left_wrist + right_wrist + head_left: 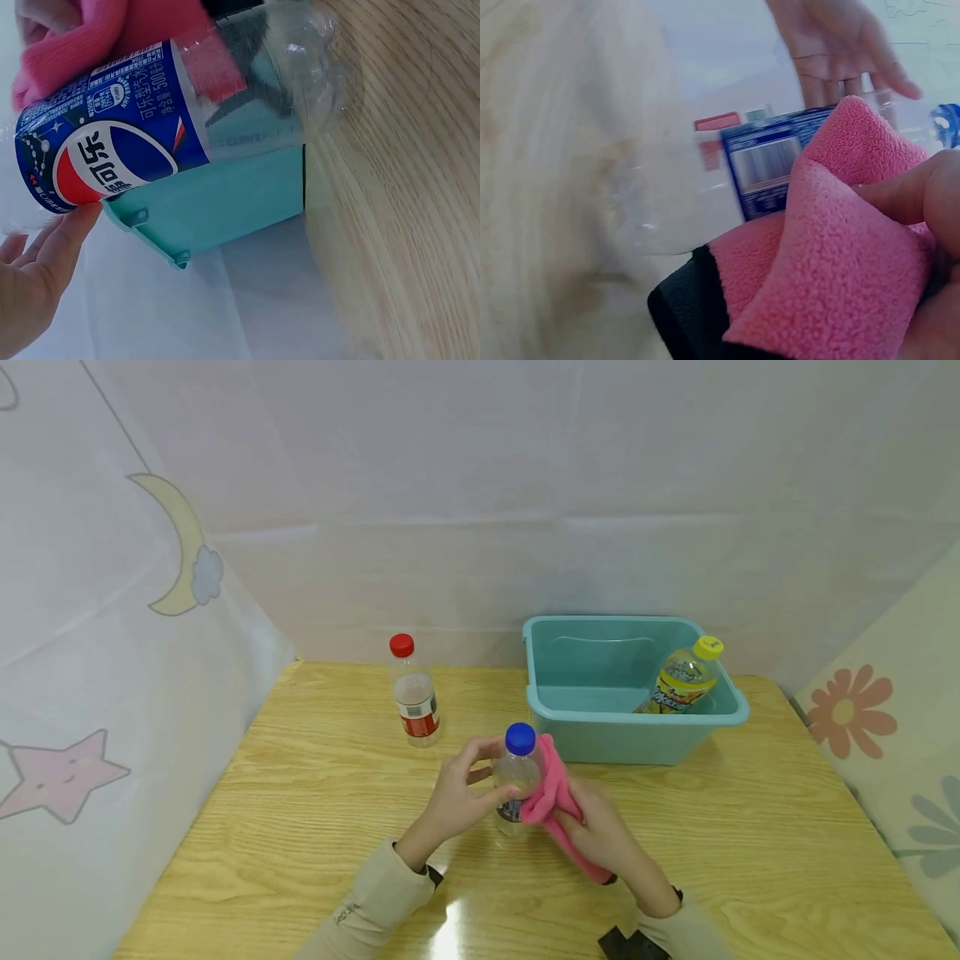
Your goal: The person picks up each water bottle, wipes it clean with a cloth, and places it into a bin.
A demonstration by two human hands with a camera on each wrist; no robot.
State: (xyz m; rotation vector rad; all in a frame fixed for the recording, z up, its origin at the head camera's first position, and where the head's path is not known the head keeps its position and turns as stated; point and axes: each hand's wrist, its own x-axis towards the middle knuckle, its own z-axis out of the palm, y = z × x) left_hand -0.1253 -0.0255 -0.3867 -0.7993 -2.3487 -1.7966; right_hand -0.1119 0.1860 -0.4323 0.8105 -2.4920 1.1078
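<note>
A clear plastic bottle [517, 770] with a blue cap stands roughly upright at the middle of the table. Its blue Pepsi label [112, 142] faces the left wrist camera. My left hand [467, 787] holds the bottle from its left side, thumb in front and fingers behind. A pink cloth [832, 247] with a dark edge is bunched in my right hand [596, 828], which grips it and presses it to the bottle's right side. Whether the bottle's base touches the table, I cannot tell.
Behind the right hand stands a teal plastic bin [600, 739]. In it leans a yellow-capped bottle [682, 681] with a yellow label. A red-capped bottle [416, 702] is upright at the back left of the wooden table [300, 818]. A pale curtain [420, 527] hangs behind.
</note>
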